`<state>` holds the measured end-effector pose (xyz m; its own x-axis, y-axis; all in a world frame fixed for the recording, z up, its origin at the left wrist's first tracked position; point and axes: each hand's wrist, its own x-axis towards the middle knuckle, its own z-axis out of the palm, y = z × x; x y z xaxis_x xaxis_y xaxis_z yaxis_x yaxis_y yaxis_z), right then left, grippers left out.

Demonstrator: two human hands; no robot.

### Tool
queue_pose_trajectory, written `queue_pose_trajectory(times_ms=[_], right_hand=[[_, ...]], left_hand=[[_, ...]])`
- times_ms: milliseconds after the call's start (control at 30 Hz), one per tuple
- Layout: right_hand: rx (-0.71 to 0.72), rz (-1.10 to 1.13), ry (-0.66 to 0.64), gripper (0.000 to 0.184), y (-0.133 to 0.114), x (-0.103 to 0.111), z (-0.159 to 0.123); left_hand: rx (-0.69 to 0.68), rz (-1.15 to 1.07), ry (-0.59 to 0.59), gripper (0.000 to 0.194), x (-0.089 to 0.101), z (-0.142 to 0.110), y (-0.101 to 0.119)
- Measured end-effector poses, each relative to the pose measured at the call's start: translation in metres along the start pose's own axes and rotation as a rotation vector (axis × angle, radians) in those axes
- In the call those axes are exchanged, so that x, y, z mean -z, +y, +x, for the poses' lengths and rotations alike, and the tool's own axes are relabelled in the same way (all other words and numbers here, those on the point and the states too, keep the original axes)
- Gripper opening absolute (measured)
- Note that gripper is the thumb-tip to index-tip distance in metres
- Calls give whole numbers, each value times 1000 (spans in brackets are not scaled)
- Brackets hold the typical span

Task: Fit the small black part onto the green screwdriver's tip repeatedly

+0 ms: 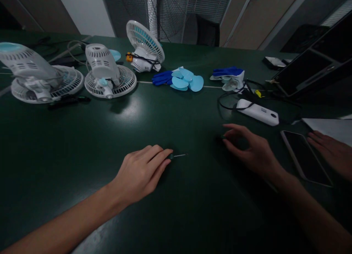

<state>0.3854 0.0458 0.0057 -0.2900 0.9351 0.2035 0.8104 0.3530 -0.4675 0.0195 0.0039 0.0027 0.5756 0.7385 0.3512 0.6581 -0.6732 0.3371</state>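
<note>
My left hand (143, 171) lies on the dark green table (176, 217), its fingers closed over the handle of a small screwdriver (177, 156) whose thin metal shaft sticks out to the right. My right hand (249, 147) hovers low over the table a little to the right, fingers curled, with thumb and forefinger pinching a small dark thing (222, 137) I cannot make out.
Two white fans (106, 72) lie face down at the left, a third (144, 44) stands tilted behind. Light blue fan blades (185, 81), blue gloves (227, 71), a white power strip (258, 112) and a phone (305, 156) lie around. Another person's hand (331, 149) rests at the right edge.
</note>
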Motion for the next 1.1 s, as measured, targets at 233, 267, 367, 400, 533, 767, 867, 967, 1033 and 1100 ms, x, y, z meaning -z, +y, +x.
queue_pose_trajectory(times_ms=[233,267,367,400,533,767,867,967,1033,1100], right_hand=[[259,209,-256,51,-75,-33,-11],[276,220,-263,49,-80,-36,-12],[282,234,-287,47,-84,-41,-13],[275,237,-296,47,-84,-42,-14],[266,253,-311,47,-81,-43,-14],[282,259,-299,45,-84,-43,-13],[278,250,-307,44,-85,-43,-13],[274,247,-314,44,-86,-43,-12],[277,248,-312,44,-86,-43,-12],[288,254,-306,44,-85,-43,-12]], left_hand=[[-74,-29,45,30,2,-2,1],[-85,-35,48,30,2,-2,1],[-110,-53,42,28,2,-2,2],[-117,-56,34,28,2,-2,2],[-130,-57,4,28,1,-2,2],[-165,-68,38,30,1,-3,2],[-164,-70,42,30,2,-3,2],[-155,-46,13,29,0,-4,2],[-153,-33,-7,29,0,-3,2],[-181,-37,-15,30,1,-2,2]])
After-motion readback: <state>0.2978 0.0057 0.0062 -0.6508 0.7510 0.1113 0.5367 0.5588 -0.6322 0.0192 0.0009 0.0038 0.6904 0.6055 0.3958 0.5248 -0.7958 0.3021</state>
